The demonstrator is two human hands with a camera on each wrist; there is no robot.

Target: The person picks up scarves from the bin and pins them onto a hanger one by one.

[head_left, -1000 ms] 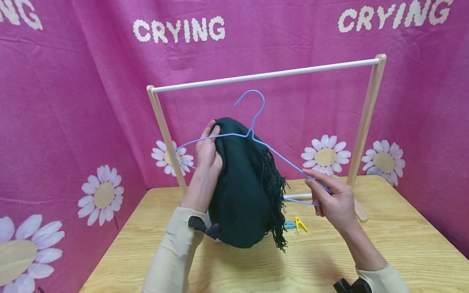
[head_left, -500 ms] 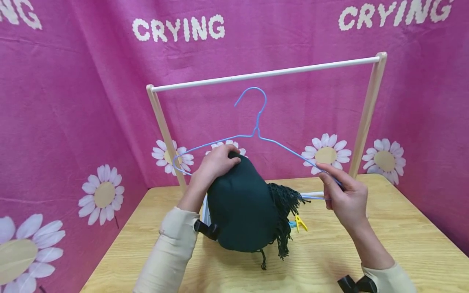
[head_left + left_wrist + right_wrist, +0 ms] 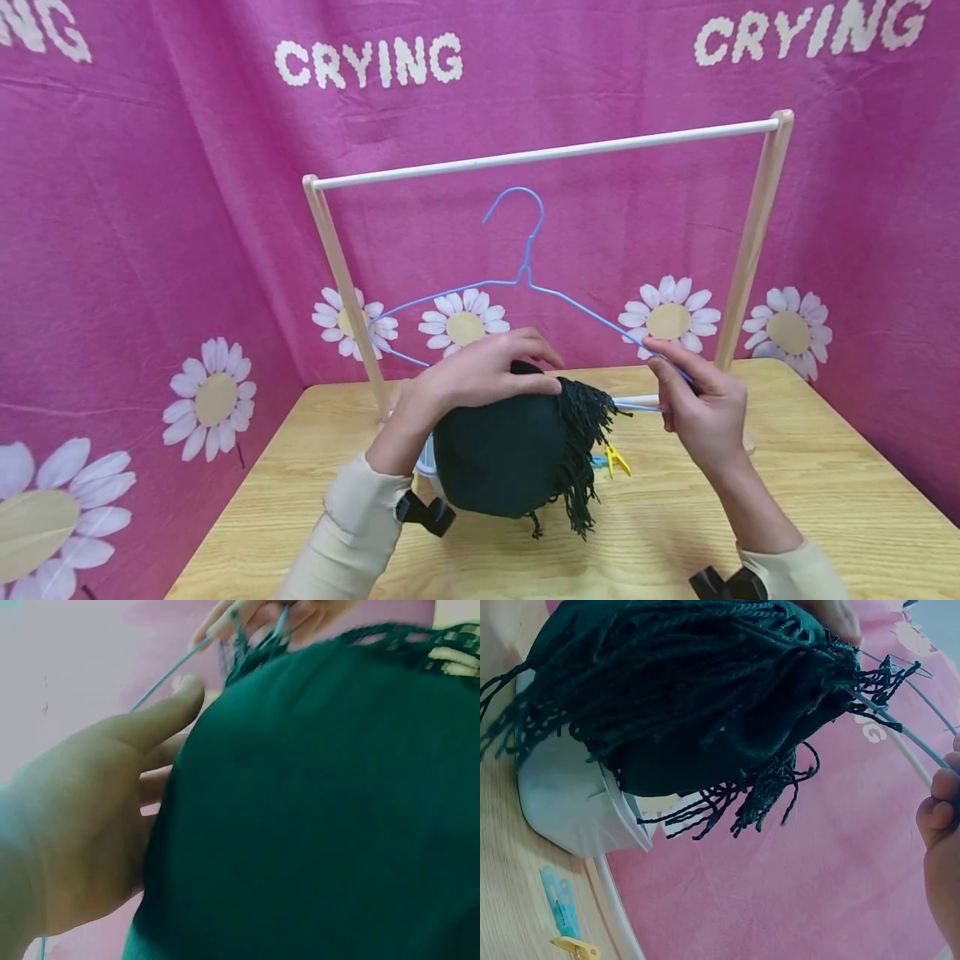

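A dark green scarf (image 3: 502, 458) with a twisted fringe (image 3: 581, 450) hangs bunched at the lower bar of a blue wire hanger (image 3: 570, 297). In the right wrist view the hanger wire runs into the fringed end of the scarf (image 3: 727, 712). My left hand (image 3: 480, 371) lies over the scarf's top, fingers extended behind the cloth and thumb along the near side. The left wrist view shows that thumb straight beside the fold. My right hand (image 3: 701, 408) pinches the hanger's right corner and keeps it upright, hook on top.
A rack with a white rail (image 3: 547, 155) and wooden posts stands behind the hanger. Beneath the scarf is a whitish container (image 3: 577, 799), mostly hidden in the head view. A yellow clothespin (image 3: 617, 460) and a blue clothespin (image 3: 597, 461) lie on the wooden table (image 3: 810, 475).
My left hand has come down and to the right, from the hanger's left arm onto the scarf's top. The scarf's upper part has dropped below the hanger's shoulders. The right hand has shifted slightly right.
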